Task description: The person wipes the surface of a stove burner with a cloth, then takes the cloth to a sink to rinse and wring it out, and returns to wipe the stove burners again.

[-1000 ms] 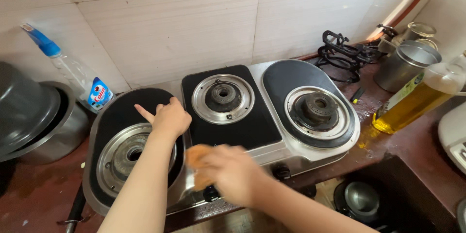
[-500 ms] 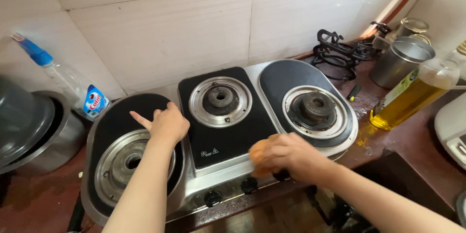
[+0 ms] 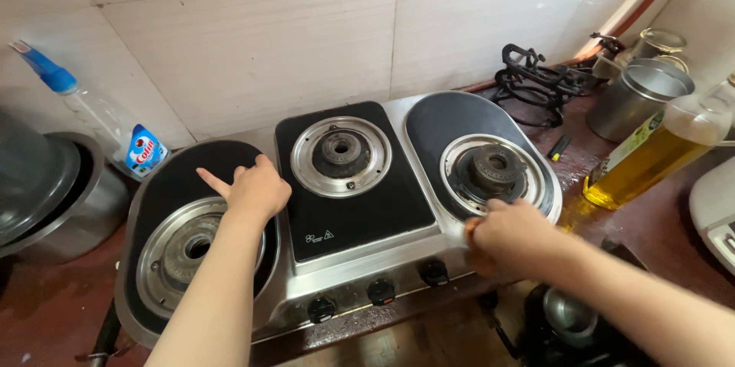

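Right hand [image 3: 511,235], closed around an orange scrub pad [image 3: 471,226], has travelled rightward along the stove's [image 3: 360,218] steel front edge, now below the right burner [image 3: 495,170]. Left hand [image 3: 256,191] stays flat on the left panel, forefinger extended. Wiping is progressing rightward.

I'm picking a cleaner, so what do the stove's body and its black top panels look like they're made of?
The stove body looks like brushed stainless steel: grey, with a soft sheen. The black panels look like glossy glass or enamel, smooth and reflective; I cannot tell which.
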